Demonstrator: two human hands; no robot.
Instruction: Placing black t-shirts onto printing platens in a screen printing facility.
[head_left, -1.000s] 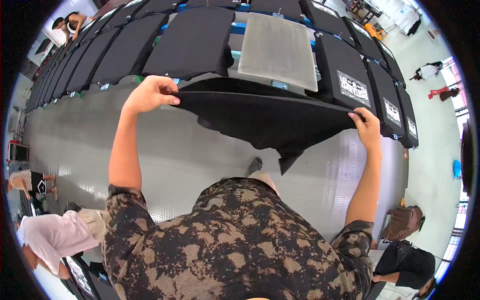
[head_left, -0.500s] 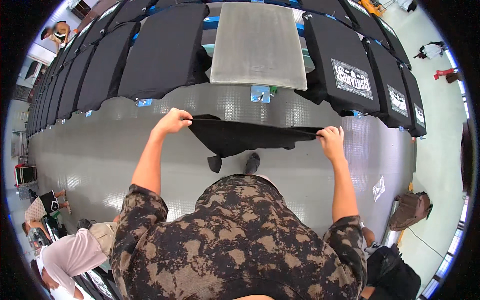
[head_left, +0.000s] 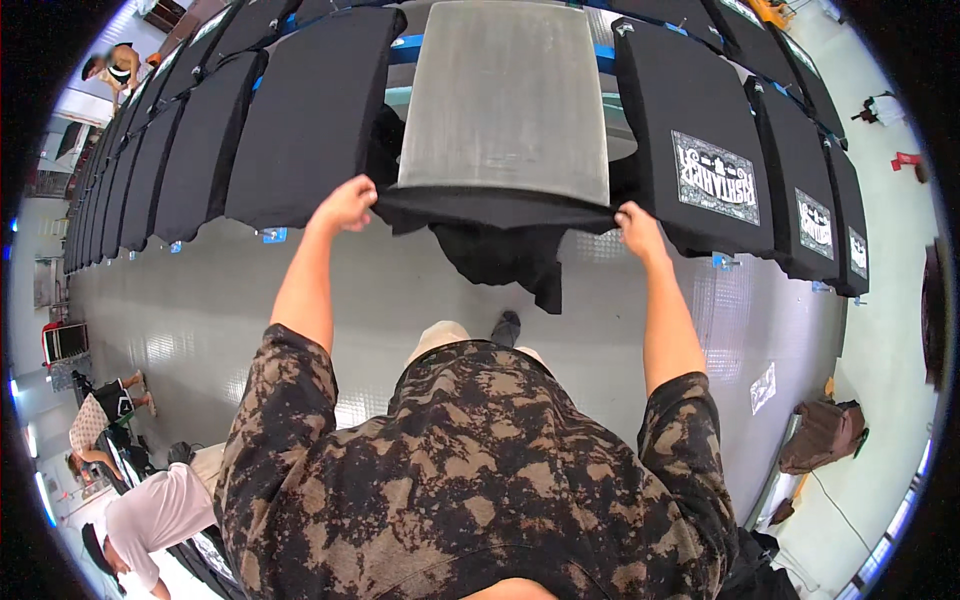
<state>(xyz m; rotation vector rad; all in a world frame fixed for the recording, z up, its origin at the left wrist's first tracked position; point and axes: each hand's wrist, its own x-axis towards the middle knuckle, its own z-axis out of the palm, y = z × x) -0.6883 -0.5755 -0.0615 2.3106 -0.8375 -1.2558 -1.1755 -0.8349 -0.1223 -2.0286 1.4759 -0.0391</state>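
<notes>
Stretched between my two hands is a black T-shirt (head_left: 490,210), its opening at the near edge of a bare grey printing board (head_left: 505,100). My left hand (head_left: 346,203) pinches one side of the hem, just off the board's near left corner. On the other side, my right hand (head_left: 637,226) grips the hem by the near right corner. The rest of the shirt hangs in loose folds below the board's front edge. How far the cloth reaches under the board is hidden.
Boards covered in black shirts stand on both sides, one plain to the left (head_left: 310,110) and one with a white print to the right (head_left: 690,140). A brown bag (head_left: 823,437) lies at the right. A person in a pale shirt (head_left: 160,520) bends at the lower left.
Both hands have moved forward with the shirt, from above the floor to the board's near edge. The shirt's lower part now hangs down in folds.
</notes>
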